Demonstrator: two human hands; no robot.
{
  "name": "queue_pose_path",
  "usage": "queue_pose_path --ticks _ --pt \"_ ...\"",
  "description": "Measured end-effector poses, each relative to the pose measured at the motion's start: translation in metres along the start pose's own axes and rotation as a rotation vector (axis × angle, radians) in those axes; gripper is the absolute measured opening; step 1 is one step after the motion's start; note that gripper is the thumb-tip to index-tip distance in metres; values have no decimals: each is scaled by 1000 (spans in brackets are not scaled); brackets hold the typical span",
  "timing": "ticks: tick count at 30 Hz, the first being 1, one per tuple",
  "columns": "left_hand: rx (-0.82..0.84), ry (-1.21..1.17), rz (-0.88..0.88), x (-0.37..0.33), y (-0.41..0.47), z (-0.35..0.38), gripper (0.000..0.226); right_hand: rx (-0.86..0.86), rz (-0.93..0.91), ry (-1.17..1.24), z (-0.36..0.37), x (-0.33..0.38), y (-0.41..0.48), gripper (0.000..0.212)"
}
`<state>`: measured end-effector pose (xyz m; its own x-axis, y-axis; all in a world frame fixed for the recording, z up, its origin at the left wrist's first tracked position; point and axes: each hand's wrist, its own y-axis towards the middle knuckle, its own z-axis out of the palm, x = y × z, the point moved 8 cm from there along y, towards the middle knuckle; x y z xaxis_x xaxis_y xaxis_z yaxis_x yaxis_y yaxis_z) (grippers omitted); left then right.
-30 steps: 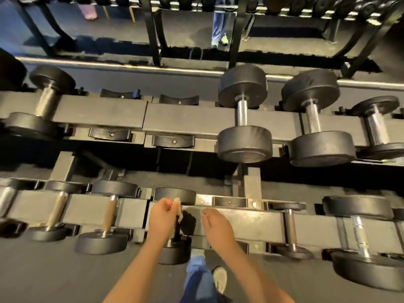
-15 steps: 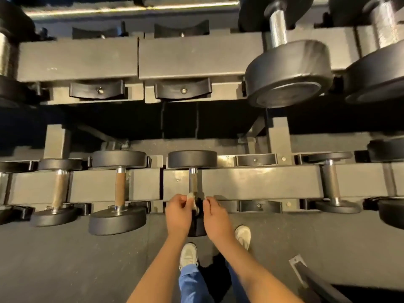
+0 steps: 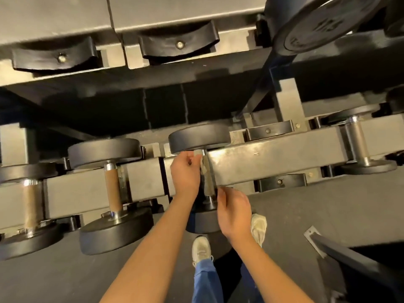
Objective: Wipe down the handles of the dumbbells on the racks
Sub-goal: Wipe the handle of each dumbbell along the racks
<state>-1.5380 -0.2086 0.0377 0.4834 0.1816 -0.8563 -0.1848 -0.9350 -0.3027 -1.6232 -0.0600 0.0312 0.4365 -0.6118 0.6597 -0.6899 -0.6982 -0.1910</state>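
A small dumbbell lies in the lower rack [image 3: 273, 158], with a black far head [image 3: 199, 137] and a metal handle [image 3: 210, 184]. Its near head [image 3: 202, 223] is partly hidden behind my arms. My left hand [image 3: 184, 171] pinches a small white wipe [image 3: 204, 167] against the upper part of that handle. Lower down, my right hand [image 3: 234, 209] is at the handle's near end, fingers loosely bent, fingertips touching the metal.
Two dumbbells with brown handles [image 3: 112, 189] [image 3: 30, 204] lie to the left, and a small one [image 3: 357, 143] to the right. The upper shelf has empty black cradles [image 3: 178, 41] and a big dumbbell head [image 3: 317, 25]. My shoes [image 3: 201, 250] stand below; a dark metal piece [image 3: 349, 259] lies lower right.
The view has dropped closer to the lower rack. My left hand has slid the wipe up the handle toward the far head, and my right hand stays at the near end.
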Motion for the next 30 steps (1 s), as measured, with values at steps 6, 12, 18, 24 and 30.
queue_pose_path --ticks 6,12,18,24,30 --pt "55 189 204 2 -5 8 13 -36 -44 -15 5 -3 -1 29" --pt "-7 24 121 9 3 3 10 -41 -45 26 5 -7 -2 36" --pt "-66 -81 -14 17 0 4 14 -43 -34 51 2 -4 -2 44" --pt "35 28 -44 42 -19 1 12 -72 -38 91 -2 -1 -3 39" --pt "-51 13 27 18 4 1 7 -44 -29 109 0 -2 -3 44"
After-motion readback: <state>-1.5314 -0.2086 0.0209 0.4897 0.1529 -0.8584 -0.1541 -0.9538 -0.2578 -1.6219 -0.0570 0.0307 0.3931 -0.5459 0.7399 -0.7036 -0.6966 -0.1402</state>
